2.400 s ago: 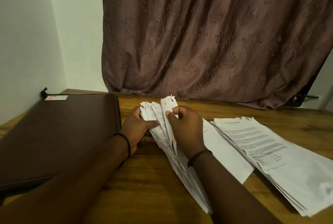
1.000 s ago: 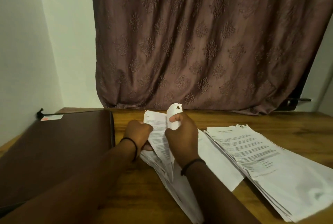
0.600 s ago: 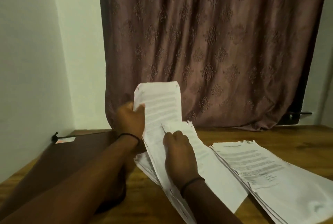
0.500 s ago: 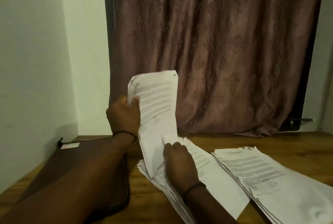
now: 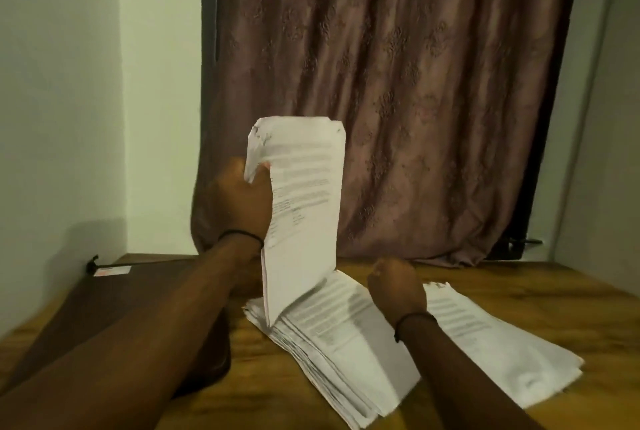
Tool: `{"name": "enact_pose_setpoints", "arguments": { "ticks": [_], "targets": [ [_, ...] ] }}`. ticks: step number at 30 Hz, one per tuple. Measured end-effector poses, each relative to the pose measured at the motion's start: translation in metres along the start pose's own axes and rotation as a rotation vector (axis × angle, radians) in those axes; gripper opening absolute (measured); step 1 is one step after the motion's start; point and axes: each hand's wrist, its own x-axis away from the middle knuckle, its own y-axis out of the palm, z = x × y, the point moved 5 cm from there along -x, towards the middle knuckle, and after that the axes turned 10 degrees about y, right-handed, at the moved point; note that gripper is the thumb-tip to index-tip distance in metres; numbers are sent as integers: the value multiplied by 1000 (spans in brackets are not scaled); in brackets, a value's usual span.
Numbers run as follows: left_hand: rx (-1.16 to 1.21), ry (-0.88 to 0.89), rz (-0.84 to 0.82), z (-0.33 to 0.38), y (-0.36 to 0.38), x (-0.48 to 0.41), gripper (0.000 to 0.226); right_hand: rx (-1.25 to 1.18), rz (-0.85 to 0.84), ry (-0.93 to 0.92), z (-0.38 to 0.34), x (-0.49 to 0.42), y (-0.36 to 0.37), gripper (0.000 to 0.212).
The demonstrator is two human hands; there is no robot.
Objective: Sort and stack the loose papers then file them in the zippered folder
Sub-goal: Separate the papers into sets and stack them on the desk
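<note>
White printed sheets, a whole bunch of them, are up on end in your left hand, thumb on the front, fingers wrapped round the back. Their bottom edge touches the middle stack on the wooden table. Your right hand hovers curled into a fist, nothing visible in it, between that stack and the right stack. Brown zippered folder lies flat and closed under your left forearm, so can't tell what's inside.
</note>
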Motion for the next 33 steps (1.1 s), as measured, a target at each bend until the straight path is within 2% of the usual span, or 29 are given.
{"name": "enact_pose_setpoints", "arguments": {
  "ticks": [1,4,7,12,15,18,22,25,28,30,33],
  "targets": [
    [11,-45,-31,-3,7,8,30,36,-62,70,18,-1,-1,10],
    [-3,-176,-128,-14,25,29,24,217,-234,161,63,7,3,38],
    [42,-265,-185,-33,45,42,24,275,-367,185,89,20,11,39],
    [4,-348,-209,-46,53,48,20,332,-248,212,93,14,6,34],
    [42,-413,-230,-51,51,51,22,258,-162,274,88,5,-10,32],
    [183,-543,-223,-62,56,56,24,189,15,171,51,6,-42,26],
    [364,-637,-222,-61,72,66,24,75,124,-127,-31,20,-72,22],
    [397,-648,-241,-43,79,69,27,-22,72,-280,-75,40,-70,21],
    [533,-758,-274,-29,85,74,22,-111,-22,-324,-90,57,-52,18],
    [641,-819,-324,-22,89,78,26,-239,-85,-328,-87,60,-43,14],
    [755,-895,-397,-21,94,87,36,-387,-193,-314,-76,62,-40,32]
  ]
}}
